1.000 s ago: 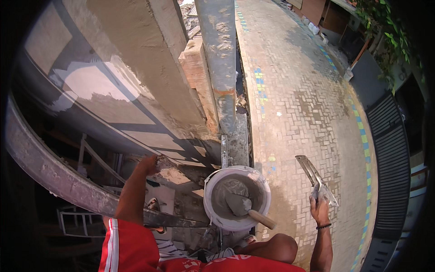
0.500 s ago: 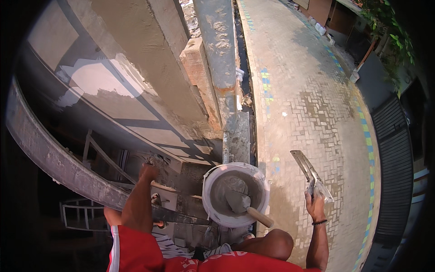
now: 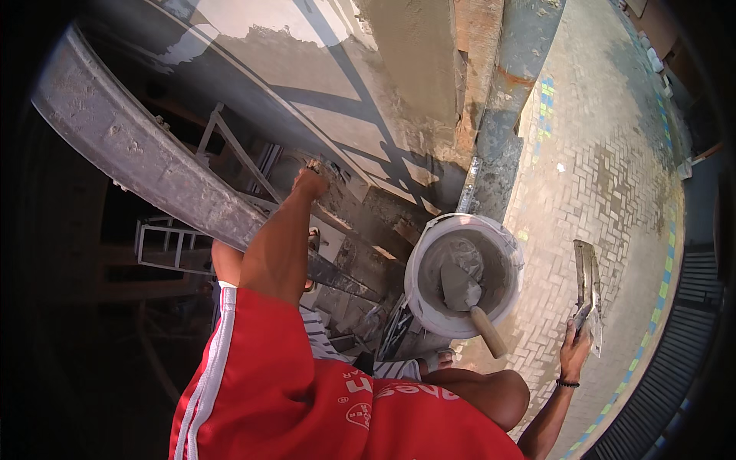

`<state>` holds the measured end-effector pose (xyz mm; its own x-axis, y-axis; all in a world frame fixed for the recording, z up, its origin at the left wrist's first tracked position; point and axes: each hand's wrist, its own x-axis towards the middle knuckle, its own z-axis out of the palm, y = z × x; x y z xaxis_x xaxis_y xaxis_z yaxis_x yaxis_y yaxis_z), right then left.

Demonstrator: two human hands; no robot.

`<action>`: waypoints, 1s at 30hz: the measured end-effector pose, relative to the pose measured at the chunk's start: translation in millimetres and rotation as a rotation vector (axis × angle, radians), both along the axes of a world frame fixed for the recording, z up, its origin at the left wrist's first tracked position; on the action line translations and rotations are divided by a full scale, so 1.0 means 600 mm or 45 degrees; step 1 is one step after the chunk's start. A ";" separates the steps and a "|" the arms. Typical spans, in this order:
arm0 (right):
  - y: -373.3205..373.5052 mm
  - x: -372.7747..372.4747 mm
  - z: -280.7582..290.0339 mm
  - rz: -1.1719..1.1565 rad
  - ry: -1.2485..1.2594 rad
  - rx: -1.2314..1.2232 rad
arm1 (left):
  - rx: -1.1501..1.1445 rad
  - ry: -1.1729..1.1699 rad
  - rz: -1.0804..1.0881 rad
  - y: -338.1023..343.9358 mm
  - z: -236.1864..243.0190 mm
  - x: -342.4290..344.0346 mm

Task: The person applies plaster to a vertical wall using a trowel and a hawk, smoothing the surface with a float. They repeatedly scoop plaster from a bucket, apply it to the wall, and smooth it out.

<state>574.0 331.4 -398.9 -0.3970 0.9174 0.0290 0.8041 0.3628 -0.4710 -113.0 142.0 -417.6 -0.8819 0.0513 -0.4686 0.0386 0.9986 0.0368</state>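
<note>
My right hand [image 3: 576, 351], with a dark beaded bracelet at the wrist, grips a steel plastering trowel [image 3: 586, 285] held over the paving. The trowel's blade is seen nearly edge-on. My left arm reaches forward beside the low wall. My left hand [image 3: 310, 182] is closed at its end, and what its fingers hold cannot be made out. Between the arms stands a whitish bucket [image 3: 414, 285] with wet grey mortar [image 3: 494, 285] inside. A pointing trowel [image 3: 460, 290] rests in it, its wooden handle leaning over the near rim.
A long mortar-stained beam [image 3: 146, 157] curves past my left side. Ahead rises a partly plastered wall [image 3: 414, 69] beside a grey post [image 3: 529, 38]. A metal frame [image 3: 178, 247] stands in the shade at left. Brick paving [image 3: 606, 176] stretches along the right to a dark slatted gate [image 3: 690, 307].
The view has swung left, so the bucket, wall and both hands sit further right and higher. Both hands keep about the same pose, and the plastering trowel stays in my right hand.
</note>
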 end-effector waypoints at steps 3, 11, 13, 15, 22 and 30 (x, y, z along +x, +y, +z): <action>-0.004 0.018 0.018 -0.026 -0.031 -0.145 | -0.059 0.000 -0.126 0.007 -0.006 -0.027; -0.005 0.028 0.047 -0.155 0.054 -0.314 | -0.146 -0.136 -0.197 0.002 -0.005 -0.061; 0.004 0.018 0.042 -0.106 0.057 -0.308 | -0.174 -0.128 -0.146 -0.033 -0.057 -0.105; 0.012 0.013 0.045 -0.068 -0.030 -0.295 | -0.101 -0.139 -0.117 -0.054 -0.072 -0.103; 0.049 0.006 0.025 0.049 -0.058 -0.248 | -0.111 -0.081 0.030 -0.065 -0.026 -0.027; 0.031 -0.023 0.070 0.148 -0.111 -0.058 | -0.077 0.029 0.169 0.050 0.061 0.009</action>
